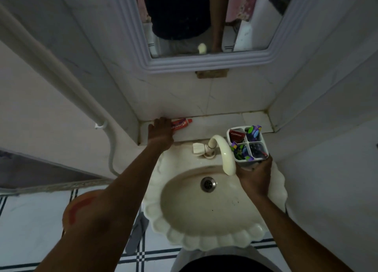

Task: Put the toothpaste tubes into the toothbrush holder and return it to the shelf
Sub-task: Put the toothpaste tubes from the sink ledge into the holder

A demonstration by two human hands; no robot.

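A red toothpaste tube lies flat on the tiled shelf behind the sink, its cap pointing right. My left hand rests over the tube's left end; whether the fingers grip it I cannot tell. My right hand holds a white four-compartment toothbrush holder from below, above the sink's right side. One compartment holds another red toothpaste tube; the others hold toothbrushes with purple and green handles.
A cream faucet with a white knob arches over the scalloped sink, just left of the holder. A framed mirror hangs above the shelf. Walls close in on both sides. A white pipe runs down the left wall.
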